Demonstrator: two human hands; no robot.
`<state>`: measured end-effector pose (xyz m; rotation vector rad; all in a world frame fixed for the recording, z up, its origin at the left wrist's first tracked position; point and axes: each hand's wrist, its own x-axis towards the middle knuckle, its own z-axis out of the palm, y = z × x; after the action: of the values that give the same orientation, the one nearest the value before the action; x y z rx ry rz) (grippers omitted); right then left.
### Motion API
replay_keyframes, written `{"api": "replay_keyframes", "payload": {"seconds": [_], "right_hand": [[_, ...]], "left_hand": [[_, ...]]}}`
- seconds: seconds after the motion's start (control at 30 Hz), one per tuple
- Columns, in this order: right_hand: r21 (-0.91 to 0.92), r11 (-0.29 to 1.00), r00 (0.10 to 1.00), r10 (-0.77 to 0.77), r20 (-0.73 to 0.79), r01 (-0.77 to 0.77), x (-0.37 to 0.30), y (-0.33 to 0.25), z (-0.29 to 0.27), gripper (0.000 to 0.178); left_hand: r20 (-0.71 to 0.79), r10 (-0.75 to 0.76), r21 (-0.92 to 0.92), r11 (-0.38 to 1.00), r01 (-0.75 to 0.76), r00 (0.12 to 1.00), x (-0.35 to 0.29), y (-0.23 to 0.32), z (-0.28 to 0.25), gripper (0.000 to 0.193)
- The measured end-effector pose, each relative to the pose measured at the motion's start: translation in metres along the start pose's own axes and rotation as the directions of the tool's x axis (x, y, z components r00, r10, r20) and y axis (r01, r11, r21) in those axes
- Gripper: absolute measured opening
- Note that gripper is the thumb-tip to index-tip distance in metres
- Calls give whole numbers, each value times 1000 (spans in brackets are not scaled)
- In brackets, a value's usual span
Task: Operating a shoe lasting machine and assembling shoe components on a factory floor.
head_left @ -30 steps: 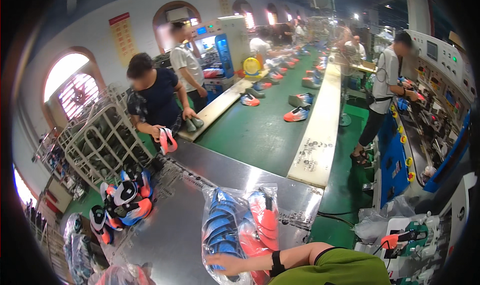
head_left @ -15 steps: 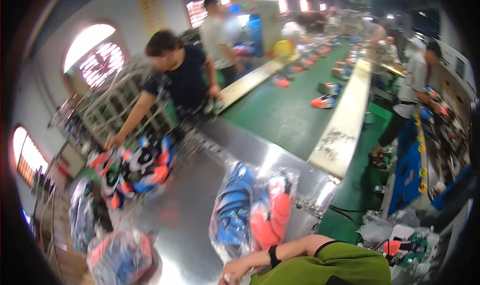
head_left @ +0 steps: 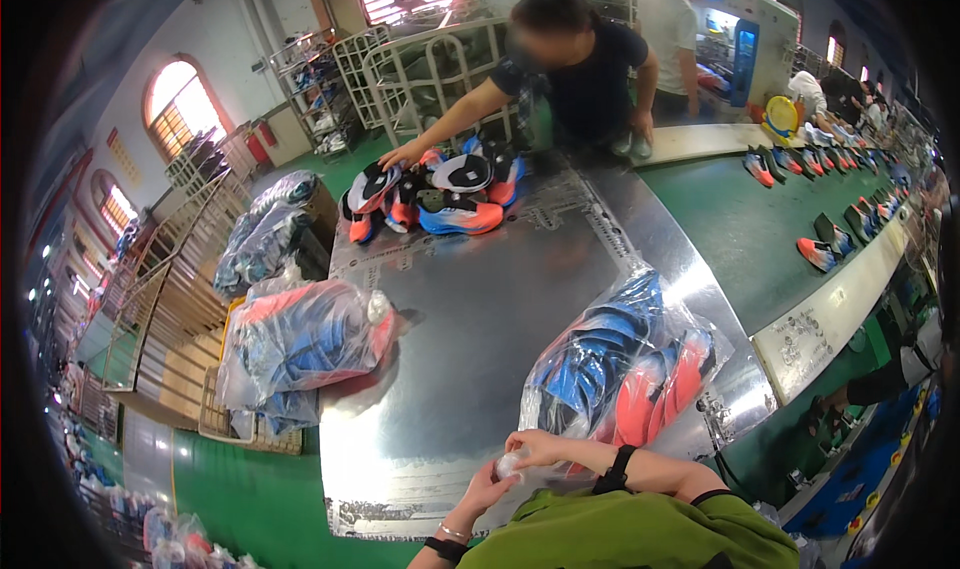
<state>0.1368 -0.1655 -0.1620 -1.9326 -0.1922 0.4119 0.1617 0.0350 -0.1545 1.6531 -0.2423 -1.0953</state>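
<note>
Both my hands are at the gathered end of a clear plastic bag [head_left: 590, 354], low in the view close to my body. My left hand [head_left: 484, 491] is closed around the bunched plastic. Against it, my right hand [head_left: 536, 448] pinches the same twisted plastic. Through the film show blue curved pieces stacked together and coral-red pieces beside them; they look like shoe parts, their exact kind unclear. The bag lies on a shiny metal table [head_left: 470, 299]. A second filled plastic bag [head_left: 305, 344], also blue and coral, sits at the table's left edge.
Across the table a person in dark clothes [head_left: 590, 79] reaches to a pile of colourful shoes [head_left: 440, 194]. A green conveyor [head_left: 720, 209] carrying shoes runs off to the right. More bagged goods [head_left: 270, 234] stand left, near a railing [head_left: 150, 319].
My view has swung left, so the table and bags appear farther right. Both hands now show at the bag's end; earlier only part of the right hand was clear.
</note>
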Motion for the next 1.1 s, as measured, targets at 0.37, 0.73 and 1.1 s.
{"api": "replay_keyframes", "payload": {"seconds": [0.37, 0.73, 1.1], "right_hand": [[-210, 970, 918, 34, -394, -126, 19, -26, 41, 33], [-208, 931, 622, 26, -782, -300, 55, -72, 82, 42], [527, 849, 397, 473, -786, 32, 24, -108, 150, 82]], "left_hand": [[-104, 410, 581, 765, -279, 906, 23, -10, -22, 46], [188, 343, 683, 628, -373, 920, 95, -20, -80, 49], [677, 159, -126, 987, -99, 719, 39, 30, -117, 69]]}}
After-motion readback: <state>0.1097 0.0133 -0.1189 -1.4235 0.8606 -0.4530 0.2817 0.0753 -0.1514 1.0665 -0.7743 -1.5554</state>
